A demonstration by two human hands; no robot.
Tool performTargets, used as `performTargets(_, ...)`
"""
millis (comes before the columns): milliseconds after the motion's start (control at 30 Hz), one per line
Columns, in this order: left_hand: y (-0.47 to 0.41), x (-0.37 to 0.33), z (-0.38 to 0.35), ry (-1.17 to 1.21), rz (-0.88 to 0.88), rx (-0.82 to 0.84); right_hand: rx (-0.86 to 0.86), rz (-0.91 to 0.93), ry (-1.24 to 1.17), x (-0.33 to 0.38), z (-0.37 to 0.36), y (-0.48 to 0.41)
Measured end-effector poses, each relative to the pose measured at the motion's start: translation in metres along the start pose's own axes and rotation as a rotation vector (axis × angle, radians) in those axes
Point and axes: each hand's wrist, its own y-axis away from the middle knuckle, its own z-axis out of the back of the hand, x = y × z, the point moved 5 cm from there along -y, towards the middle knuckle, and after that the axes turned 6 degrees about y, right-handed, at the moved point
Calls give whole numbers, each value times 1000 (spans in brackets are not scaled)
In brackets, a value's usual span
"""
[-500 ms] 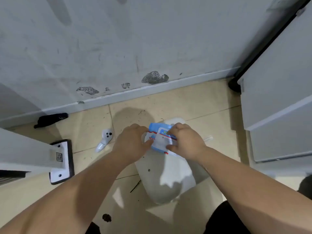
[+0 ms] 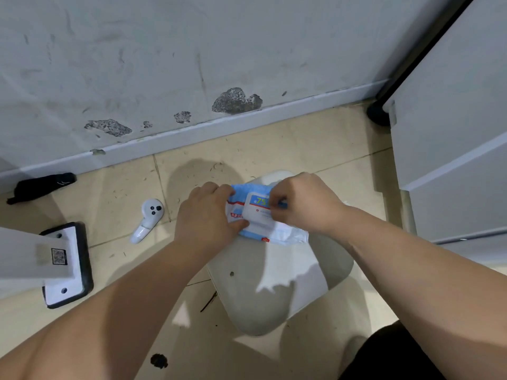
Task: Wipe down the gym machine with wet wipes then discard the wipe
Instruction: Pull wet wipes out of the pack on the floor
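Observation:
A blue and white pack of wet wipes (image 2: 277,235) lies on a pale grey rounded seat or lid (image 2: 274,292) low in front of me. My left hand (image 2: 208,218) grips the pack's left end, thumb on its front edge. My right hand (image 2: 299,204) pinches at the white flap label on top of the pack. No loose wipe shows. A white machine frame beam with a black-edged foot plate (image 2: 65,264) stands at the left.
A white handheld controller (image 2: 148,219) lies on the beige tile floor left of my hands. A black object (image 2: 41,186) rests by the skirting. A scuffed grey wall is ahead, white panels (image 2: 452,133) at right, a dark blob (image 2: 159,360) on the floor.
Both hands have stayed on the pack. My right hand's fingers have shifted onto the flap label on top.

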Motion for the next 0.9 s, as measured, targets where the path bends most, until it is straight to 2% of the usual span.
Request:
performTargets(67, -2, 2, 0, 12, -3, 0, -16, -12, -17, -7, 4, -1)
performTargets(200, 2, 4, -3, 73, -51, 39, 69, 72, 30, 2, 3, 6)
performTargets(333, 3, 6, -6, 123, -70, 48, 35, 103, 60, 7, -2, 5)
performTargets(433, 2, 9, -8, 120, -63, 44, -3, 67, -60, 3, 6, 6)
performTargets(567, 5, 5, -9, 72, -94, 37, -120, -72, -238, -18, 15, -2)
performTargets(667, 7, 0, -6, 2, -195, -48, -249, -209, -237, -39, 15, -10)
performTargets(733, 9, -3, -9, -46, -328, -71, -298, -288, -273, -49, 11, -10)
performTargets(800, 12, -5, -14, -73, -444, -41, -340, -305, -260, -51, 7, -7)
performTargets(900, 13, -4, -15, -86, -499, -37, -342, -229, -231, -48, -1, -4)
